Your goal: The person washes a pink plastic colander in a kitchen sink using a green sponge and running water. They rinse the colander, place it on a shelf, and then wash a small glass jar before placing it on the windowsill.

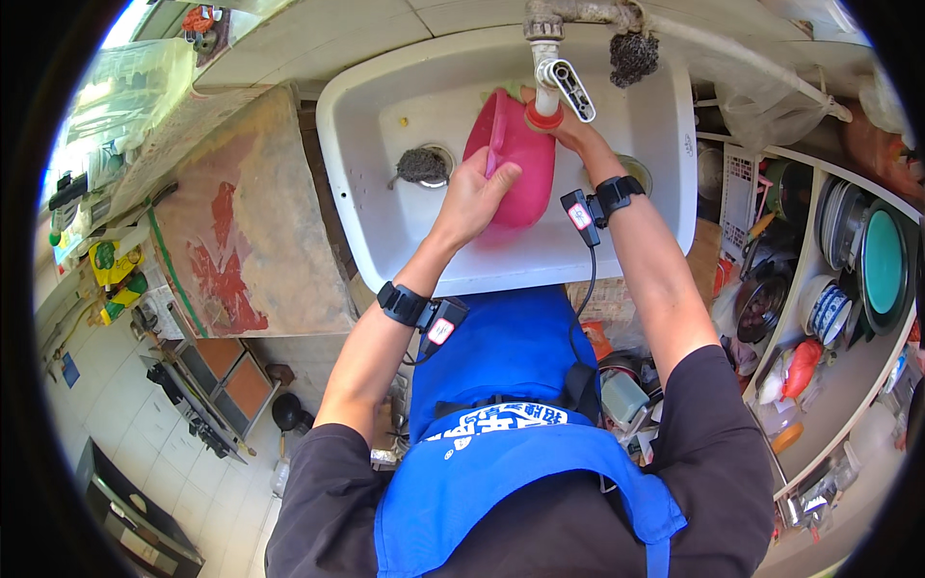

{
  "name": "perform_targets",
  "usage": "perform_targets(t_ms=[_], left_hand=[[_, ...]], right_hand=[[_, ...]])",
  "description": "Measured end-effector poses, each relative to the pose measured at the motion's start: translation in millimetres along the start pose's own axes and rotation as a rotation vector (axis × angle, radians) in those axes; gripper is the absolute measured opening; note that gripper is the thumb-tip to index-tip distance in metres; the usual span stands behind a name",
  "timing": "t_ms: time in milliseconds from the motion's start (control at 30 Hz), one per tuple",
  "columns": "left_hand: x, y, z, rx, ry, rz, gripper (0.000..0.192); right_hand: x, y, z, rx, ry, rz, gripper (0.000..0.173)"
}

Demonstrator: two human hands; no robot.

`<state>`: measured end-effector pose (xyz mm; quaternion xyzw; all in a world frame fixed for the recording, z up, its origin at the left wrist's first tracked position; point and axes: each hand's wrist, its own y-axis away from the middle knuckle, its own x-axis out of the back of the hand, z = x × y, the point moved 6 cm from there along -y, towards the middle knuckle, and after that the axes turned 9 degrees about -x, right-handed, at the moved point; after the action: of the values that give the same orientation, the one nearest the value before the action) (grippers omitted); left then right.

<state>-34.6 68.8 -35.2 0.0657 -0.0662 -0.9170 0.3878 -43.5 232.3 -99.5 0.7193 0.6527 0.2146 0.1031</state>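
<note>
A pink plastic basin (526, 162) is tipped on its side over the white sink (506, 273). My left hand (477, 191) grips its near-left rim, thumb on the outside. Partly hidden behind the tap (547, 87), my right hand (571, 131) is at the basin's far right side; its grip cannot be made out. Something pale green (514, 89), too covered to identify, shows at the basin's far end. A dark mesh scourer (421, 166) lies at the drain (441, 179). Under my right forearm, a round bowl-like vessel (637, 173) is partly visible.
A dark scrubber (634, 59) hangs from the pipe (723, 49) behind the sink. A stained covered worktop (246, 224) adjoins on the left. On the right, a rack holds plates (838, 220) and a blue-patterned bowl (829, 318). Each wrist wears a strapped device with a cable.
</note>
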Motion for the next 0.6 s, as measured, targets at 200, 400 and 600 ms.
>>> perform_targets(t_ms=[200, 400, 600], left_hand=[[23.1, -21.1, 4.0, 0.04, -0.172, 0.141, 0.045], [39.2, -23.4, 7.6, 0.154, 0.156, 0.101, 0.037], [65.8, 6.4, 9.3, 0.015, 0.431, 0.242, 0.041]], right_hand=[[-19.3, 41.3, -48.0, 0.28, 0.092, 0.346, 0.032], [-36.6, 56.3, -77.0, 0.327, 0.503, 0.437, 0.036], [-31.1, 10.5, -9.4, -0.055, -0.283, 0.248, 0.036]])
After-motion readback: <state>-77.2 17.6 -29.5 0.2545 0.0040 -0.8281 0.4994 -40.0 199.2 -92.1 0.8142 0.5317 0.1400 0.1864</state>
